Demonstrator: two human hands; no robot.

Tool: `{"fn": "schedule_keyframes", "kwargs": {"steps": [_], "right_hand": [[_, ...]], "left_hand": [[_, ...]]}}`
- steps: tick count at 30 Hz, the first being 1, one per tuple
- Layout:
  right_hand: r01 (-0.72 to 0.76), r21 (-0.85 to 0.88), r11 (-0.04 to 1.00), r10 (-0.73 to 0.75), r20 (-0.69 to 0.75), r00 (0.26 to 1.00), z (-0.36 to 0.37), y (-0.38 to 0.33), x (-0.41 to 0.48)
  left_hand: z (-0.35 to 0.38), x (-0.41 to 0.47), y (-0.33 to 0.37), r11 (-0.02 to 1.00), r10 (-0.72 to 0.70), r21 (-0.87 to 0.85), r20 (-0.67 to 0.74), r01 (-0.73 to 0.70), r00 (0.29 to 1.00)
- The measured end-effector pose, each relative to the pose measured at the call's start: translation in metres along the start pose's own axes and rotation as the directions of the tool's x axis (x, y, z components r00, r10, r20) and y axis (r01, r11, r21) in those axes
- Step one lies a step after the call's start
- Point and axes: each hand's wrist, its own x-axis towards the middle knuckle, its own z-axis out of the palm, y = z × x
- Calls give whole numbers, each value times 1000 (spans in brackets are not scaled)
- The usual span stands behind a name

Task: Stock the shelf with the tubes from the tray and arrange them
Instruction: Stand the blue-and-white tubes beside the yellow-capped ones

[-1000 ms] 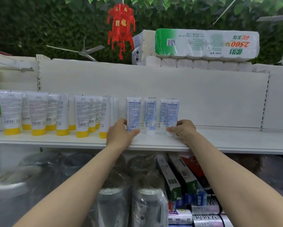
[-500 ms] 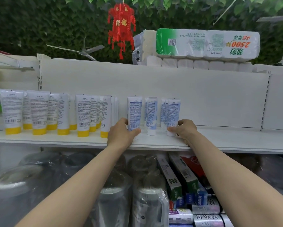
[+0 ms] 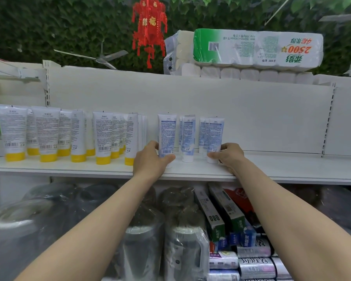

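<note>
Left grip [image 3: 150, 160], right grip [image 3: 230, 157] around tubes [image 3: 167, 134]

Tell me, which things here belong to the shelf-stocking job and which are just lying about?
In the job: blue-printed white plastic tubes; left hand gripping one; right hand gripping another; flat white shelf.
Lying about: yellow-capped white tubes; red hanging lantern; green-and-white toilet roll pack; plastic-wrapped silver kettles.
</note>
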Motion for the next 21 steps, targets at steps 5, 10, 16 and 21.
{"fn": "schedule_keyframes", "kwargs": {"steps": [5,10,16,21], "right_hand": [[1,-41,999,0,13,1000,0,-2,0],[13,-101,995,-12,12,1000,-1,-4,-3],[29,-149,988,-28,11,1000,-2,-5,-4],[2,-138,990,-2,5,1000,-3,-7,-8]], "left_hand": [[1,1,-1,1000,6,5,-5,-6,1000],[2,0,-2,1000,18,20,-18,-17,1000],[5,2,-4,1000,26,16,-32,-26,999],[5,1,-5,1000,22,16,-21,-22,1000]]}}
